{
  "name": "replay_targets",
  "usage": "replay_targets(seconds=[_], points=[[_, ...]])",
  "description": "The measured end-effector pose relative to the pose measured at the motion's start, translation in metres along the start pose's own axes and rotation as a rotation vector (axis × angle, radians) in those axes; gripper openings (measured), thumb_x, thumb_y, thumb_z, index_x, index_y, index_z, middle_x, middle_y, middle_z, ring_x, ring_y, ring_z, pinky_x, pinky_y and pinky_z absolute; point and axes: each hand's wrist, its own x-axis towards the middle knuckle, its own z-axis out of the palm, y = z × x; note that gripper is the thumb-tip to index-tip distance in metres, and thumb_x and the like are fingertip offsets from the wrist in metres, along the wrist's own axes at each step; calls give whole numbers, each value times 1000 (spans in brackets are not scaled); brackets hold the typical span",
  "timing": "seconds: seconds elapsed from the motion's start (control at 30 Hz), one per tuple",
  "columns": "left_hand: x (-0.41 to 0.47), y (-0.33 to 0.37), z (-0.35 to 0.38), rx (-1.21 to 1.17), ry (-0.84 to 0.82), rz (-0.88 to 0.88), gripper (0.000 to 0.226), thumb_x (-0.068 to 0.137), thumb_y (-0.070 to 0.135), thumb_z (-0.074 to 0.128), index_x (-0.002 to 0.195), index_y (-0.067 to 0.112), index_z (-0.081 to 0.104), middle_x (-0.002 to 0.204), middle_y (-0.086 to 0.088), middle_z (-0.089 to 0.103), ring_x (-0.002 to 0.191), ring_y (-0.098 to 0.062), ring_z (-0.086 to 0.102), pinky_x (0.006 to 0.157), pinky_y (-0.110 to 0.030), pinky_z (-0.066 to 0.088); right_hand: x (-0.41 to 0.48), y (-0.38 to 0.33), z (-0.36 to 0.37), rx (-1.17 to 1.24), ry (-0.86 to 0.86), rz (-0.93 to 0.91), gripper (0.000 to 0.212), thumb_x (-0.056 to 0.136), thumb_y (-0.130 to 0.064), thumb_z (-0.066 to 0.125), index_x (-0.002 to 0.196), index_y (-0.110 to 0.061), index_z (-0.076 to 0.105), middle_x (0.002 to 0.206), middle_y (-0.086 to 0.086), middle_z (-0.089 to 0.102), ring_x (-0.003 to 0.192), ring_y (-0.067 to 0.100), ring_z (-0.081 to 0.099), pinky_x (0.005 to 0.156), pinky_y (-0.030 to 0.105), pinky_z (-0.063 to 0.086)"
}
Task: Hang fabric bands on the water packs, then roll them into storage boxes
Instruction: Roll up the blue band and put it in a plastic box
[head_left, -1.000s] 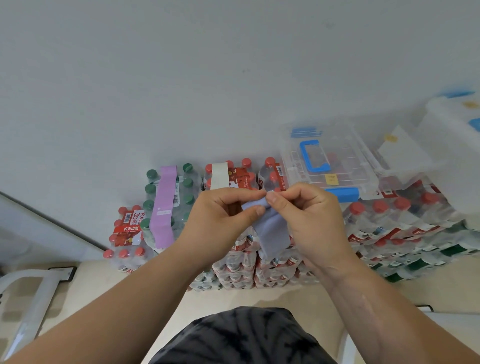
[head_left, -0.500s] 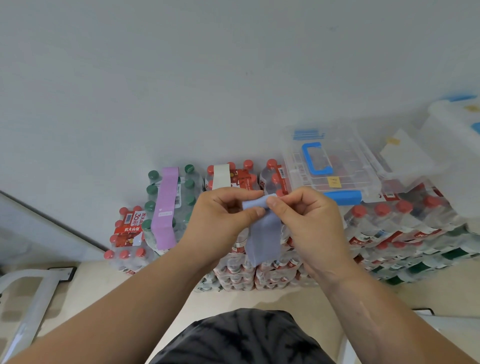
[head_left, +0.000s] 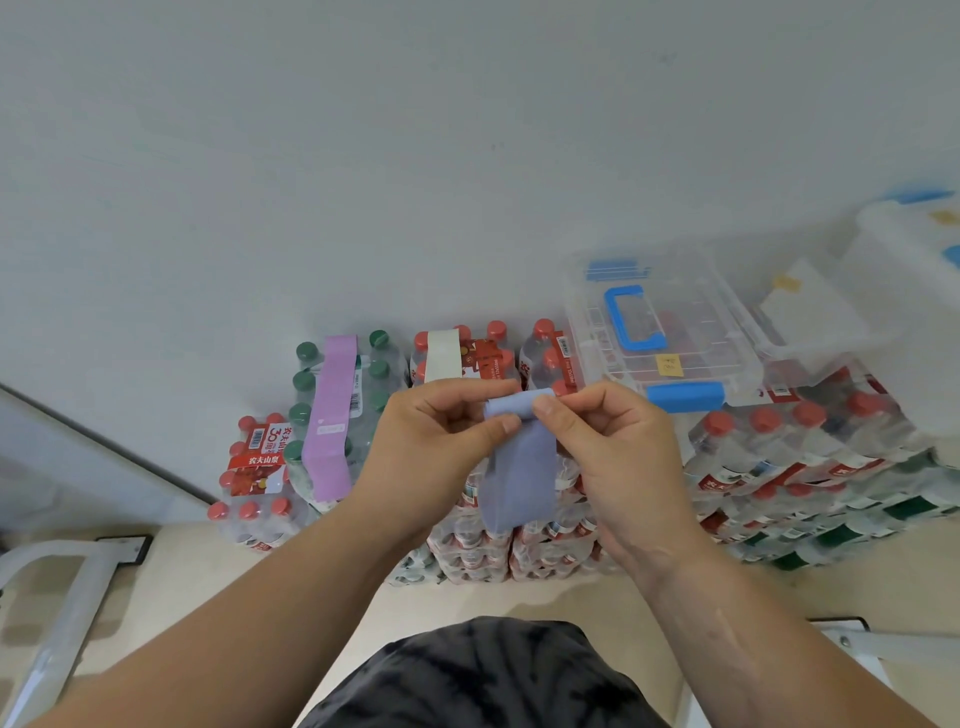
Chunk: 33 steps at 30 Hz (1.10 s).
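Roughly early-to-mid, judging by layout. Rolling blue band (head_left: 519, 467) now: top end pinched in grip of left hand (head_left: 441, 441) and right hand (head_left: 608, 447), tail hanging before water packs (head_left: 769, 457). Beyond, purple band (head_left: 332, 415) and cream band (head_left: 443, 353) hung on packs, unrolled. Far right, storage box (head_left: 660, 332), contents unclear.
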Motion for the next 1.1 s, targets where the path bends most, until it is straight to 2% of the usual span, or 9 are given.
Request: replay_targets(seconds=[0.07,0.23,0.4,0.47,0.57,0.63,0.87,1.0,1.1], points=[[0,0,0,-1,-5,6,32,82,2,77,93,32,80,96,-3,78,96,-24,73,81,-34,60,0,0,1,-13,21,-8,15,74,-37,78,73,-23,74,79,7,76,85,31,75,81,44,63],[-1,1,0,-45,-20,-21,32,81,-4,75,94,25,79,95,-10,78,95,-29,73,79,-30,60,0,3,0,-79,20,-58,14,83,-21,80,73,-24,71,80,6,74,81,26,71,76,36,61],[-1,6,3,-61,6,-53,18,74,24,77,91,23,80,88,-10,76,88,-25,73,71,-30,59,-1,4,-1,-21,5,-20,10,84,-16,79,82,-16,69,83,2,75,78,14,70,68,26,59],[0,5,3,-44,18,-42,13,79,16,77,90,24,80,88,-5,77,87,-22,73,73,-30,59,-1,2,0,-4,9,-6,10,83,-19,79,84,-15,70,82,0,77,79,13,73,70,26,61],[1,5,2,-39,32,-28,18,81,9,77,87,25,80,88,-3,78,87,-18,74,75,-29,58,-1,-3,1,16,26,14,19,73,-37,79,80,-19,75,82,3,79,82,21,77,78,39,64],[1,6,2,-39,27,-27,21,82,6,77,87,26,80,88,-3,79,86,-18,74,74,-28,58,0,-5,1,-6,34,13,17,71,-39,78,77,-23,76,82,4,79,82,23,77,80,43,64],[3,9,1,-62,-1,-45,27,81,-2,76,88,24,80,92,-3,79,85,-18,73,73,-25,57,1,-3,0,-65,46,-31,13,84,-17,80,77,-12,71,77,2,74,69,9,68,63,24,57],[3,12,1,-78,19,-59,21,80,8,77,88,27,80,87,0,78,80,-13,71,64,-21,54,2,-2,-1,-30,13,-55,8,84,-12,79,83,-11,72,88,-4,78,82,9,74,70,22,60],[5,14,1,-50,27,-37,24,81,2,76,87,25,79,87,2,79,80,-10,73,66,-20,55,1,-2,0,-14,0,-56,9,81,-17,80,85,-14,73,89,0,79,85,15,76,72,24,61]])
